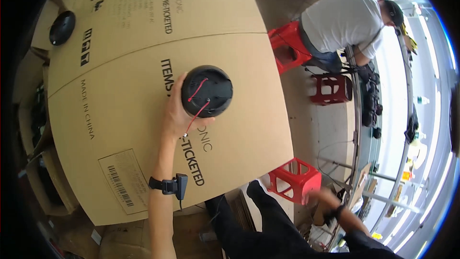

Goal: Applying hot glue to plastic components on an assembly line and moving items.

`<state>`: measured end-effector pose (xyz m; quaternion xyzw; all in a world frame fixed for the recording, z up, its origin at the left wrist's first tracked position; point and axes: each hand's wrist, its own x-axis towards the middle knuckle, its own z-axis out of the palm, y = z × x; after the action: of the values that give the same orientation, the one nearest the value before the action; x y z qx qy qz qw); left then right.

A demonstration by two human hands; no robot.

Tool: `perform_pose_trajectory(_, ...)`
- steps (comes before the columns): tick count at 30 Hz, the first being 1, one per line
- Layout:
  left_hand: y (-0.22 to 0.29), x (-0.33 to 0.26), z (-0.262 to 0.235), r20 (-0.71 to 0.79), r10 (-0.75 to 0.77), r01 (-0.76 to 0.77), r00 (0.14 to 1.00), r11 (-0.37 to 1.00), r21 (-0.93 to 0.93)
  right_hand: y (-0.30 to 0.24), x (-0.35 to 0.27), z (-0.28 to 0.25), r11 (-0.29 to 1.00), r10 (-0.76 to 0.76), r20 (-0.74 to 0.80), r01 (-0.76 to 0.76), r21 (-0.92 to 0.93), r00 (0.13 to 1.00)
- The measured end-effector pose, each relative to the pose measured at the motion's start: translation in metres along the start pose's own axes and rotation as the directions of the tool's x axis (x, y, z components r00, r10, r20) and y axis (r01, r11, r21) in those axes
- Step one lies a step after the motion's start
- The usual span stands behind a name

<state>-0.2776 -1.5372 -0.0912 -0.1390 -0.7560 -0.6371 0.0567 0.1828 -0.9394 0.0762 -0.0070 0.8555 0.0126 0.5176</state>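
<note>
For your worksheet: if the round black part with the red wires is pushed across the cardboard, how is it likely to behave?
The round black part would probably slide rather than roll, as it seems to sit flat on the cardboard box. It looks rigid and fairly light: the left hand steadies it alone. Its thin red wires look floppy and might snag.

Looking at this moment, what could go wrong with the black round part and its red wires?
1. The left hand holds the black round part alone, by its edge; it could slip onto the cardboard box.
2. The loose red wire hangs by the palm and could snag or pull out.
3. The right hand reaches away toward the red stool, so it cannot steady the part.
</note>
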Motion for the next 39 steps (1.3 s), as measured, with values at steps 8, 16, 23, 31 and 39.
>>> perform_pose_trajectory(8,-0.012,-0.021,-0.052,0.008,-0.015,0.015,1.000,0.999,0.033,-0.328,0.059,-0.148,0.984,-0.153,0.144,0.137,0.114,0.978)
perform_pose_trajectory(16,0.015,-0.037,-0.105,-0.216,-0.199,0.241,0.956,0.953,0.185,-0.429,0.294,-0.320,0.817,-0.241,-0.880,0.575,0.043,0.409)
perform_pose_trajectory(23,0.002,0.007,-0.271,-0.727,-0.178,0.520,0.663,0.808,0.277,-0.454,0.335,-0.328,0.910,-0.316,-0.875,0.377,-0.170,0.366)
perform_pose_trajectory(31,-0.080,0.066,-0.423,-0.794,-0.042,0.436,0.606,0.852,0.288,-0.469,0.336,-0.322,0.903,-0.312,-0.869,0.405,-0.145,0.385)
perform_pose_trajectory(39,-0.105,0.025,-0.382,-0.843,-0.023,0.730,0.538,0.513,0.452,-0.474,0.334,-0.319,0.882,-0.310,-0.875,0.455,-0.119,0.372)
